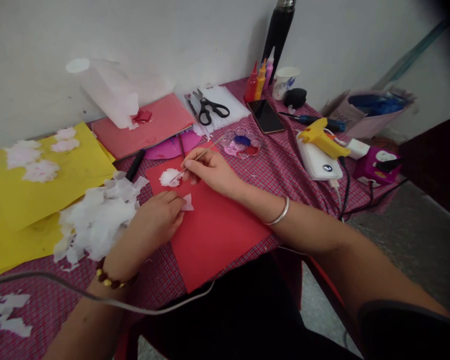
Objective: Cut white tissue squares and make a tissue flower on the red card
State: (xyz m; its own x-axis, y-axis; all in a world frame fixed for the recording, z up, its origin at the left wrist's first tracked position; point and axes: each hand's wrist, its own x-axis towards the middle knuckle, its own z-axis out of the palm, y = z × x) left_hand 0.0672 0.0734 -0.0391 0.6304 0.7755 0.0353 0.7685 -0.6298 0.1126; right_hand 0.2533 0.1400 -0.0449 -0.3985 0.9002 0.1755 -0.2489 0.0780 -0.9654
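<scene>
My right hand (210,170) is closed round a thin stick (204,151), its lower tip at a small white tissue-paper tuft (171,177). The tuft sits on a red sheet of paper (217,235), near its far left corner. My left hand (165,212) rests low over the sheet's left edge, fingers curled together. At its fingertips is a small pale tissue-paper piece (188,202). Just left of that hand lies a heap of torn white tissue paper (97,215). A dark, thin rod (181,146) lies behind my right hand.
Yellow sheets (71,180) carry several pale paper tufts. Farther back are black-handled scissors (212,109), a paint palette (232,148), a phone (265,117) and paint bottles (252,86). A yellow glue gun (324,139) lies on a white power bank (317,160). A cable (150,311) crosses in front.
</scene>
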